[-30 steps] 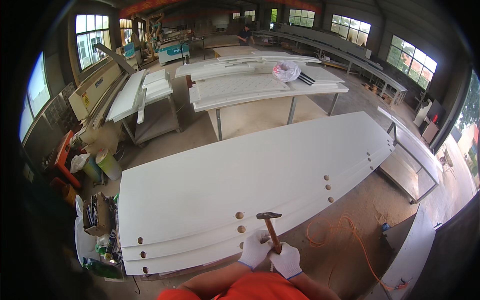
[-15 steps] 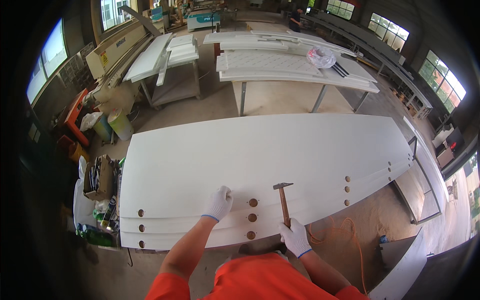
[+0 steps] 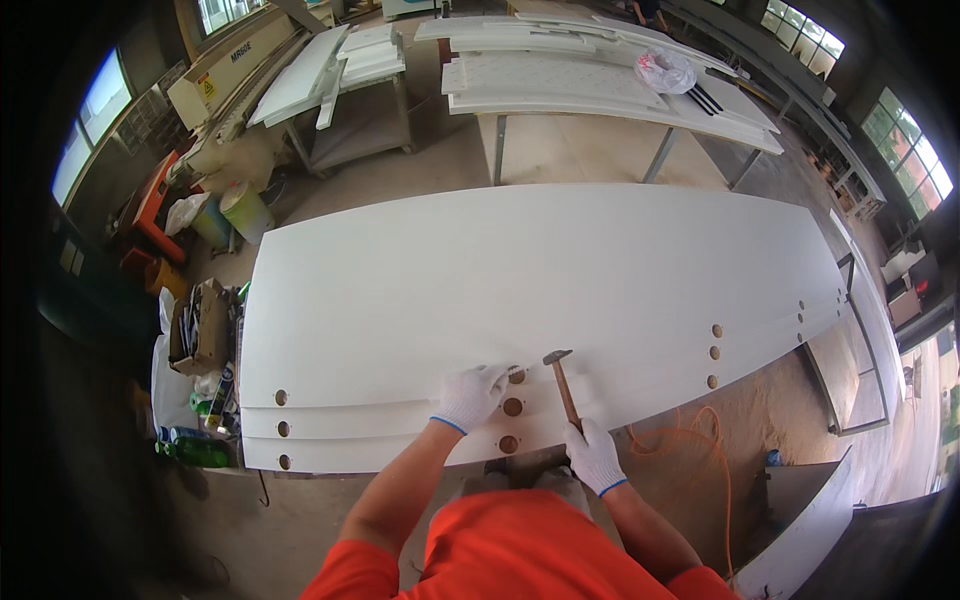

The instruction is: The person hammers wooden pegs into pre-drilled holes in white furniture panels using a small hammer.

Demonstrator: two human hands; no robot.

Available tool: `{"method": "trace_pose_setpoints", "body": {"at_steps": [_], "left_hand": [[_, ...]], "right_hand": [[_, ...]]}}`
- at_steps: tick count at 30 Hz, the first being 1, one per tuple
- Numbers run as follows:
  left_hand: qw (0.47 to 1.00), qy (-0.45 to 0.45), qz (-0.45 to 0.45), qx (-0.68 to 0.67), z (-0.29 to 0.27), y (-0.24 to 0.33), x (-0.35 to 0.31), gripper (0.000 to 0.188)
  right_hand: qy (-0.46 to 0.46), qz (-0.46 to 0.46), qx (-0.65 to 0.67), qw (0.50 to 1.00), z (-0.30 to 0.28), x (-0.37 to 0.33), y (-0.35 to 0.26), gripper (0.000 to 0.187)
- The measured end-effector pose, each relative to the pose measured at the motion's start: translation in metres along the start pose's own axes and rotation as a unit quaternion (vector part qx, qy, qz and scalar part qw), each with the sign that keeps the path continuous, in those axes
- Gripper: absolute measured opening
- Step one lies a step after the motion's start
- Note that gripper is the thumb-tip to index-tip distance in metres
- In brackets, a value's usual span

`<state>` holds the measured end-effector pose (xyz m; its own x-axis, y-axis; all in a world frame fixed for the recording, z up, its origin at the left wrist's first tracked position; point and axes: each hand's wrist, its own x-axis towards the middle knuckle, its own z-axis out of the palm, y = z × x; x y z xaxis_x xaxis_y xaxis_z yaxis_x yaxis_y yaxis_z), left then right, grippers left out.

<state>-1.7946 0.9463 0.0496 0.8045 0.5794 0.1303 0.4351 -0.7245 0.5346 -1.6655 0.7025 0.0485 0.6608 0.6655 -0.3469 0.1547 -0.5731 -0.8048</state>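
Several large white panels (image 3: 560, 260) lie stacked in front of me, their near edges stepped and drilled with rows of round holes. My right hand (image 3: 596, 458), in a white glove, is wrapped round the wooden handle of a hammer (image 3: 564, 385). The hammer's dark metal head points away from me, above the panels just right of the middle row of holes. My gloved left hand (image 3: 472, 398) is closed over the panels, fingertips pinched together at the upper hole of that row. Whatever those fingers may hold is too small to make out.
An open cardboard box (image 3: 200, 325) of tools and green bottles (image 3: 195, 450) stand off the panels' left end. Behind is a table of white boards (image 3: 600, 100) with a plastic bag (image 3: 665, 72). An orange hose (image 3: 725, 480) lies on the floor at right.
My left hand has moved right, from bare panel to the upper middle hole. The hammer stays in my right hand, nearly unmoved against the panels. The whole view has tipped downward.
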Motion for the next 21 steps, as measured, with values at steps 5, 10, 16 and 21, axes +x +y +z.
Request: {"method": "trace_pose_setpoints", "body": {"at_steps": [5, 10, 16, 21], "left_hand": [[1.000, -0.005, 0.019, 0.019, 0.004, -0.004, 0.004, 0.017], [1.000, 0.008, 0.022, 0.015, 0.002, -0.003, 0.001, 0.014], [0.999, 0.028, 0.039, 0.018, 0.006, -0.002, 0.003, 0.012], [0.998, 0.033, 0.043, 0.024, 0.010, -0.005, 0.002, 0.011]], "right_hand": [[0.026, -0.044, -0.090, 0.995, 0.005, -0.009, -0.004, 0.038], [0.056, -0.066, -0.162, 0.983, 0.011, -0.013, -0.010, 0.040], [0.055, -0.072, -0.224, 0.970, 0.018, -0.009, -0.010, 0.041], [0.075, -0.107, -0.237, 0.963, 0.015, -0.009, -0.016, 0.040]]}}
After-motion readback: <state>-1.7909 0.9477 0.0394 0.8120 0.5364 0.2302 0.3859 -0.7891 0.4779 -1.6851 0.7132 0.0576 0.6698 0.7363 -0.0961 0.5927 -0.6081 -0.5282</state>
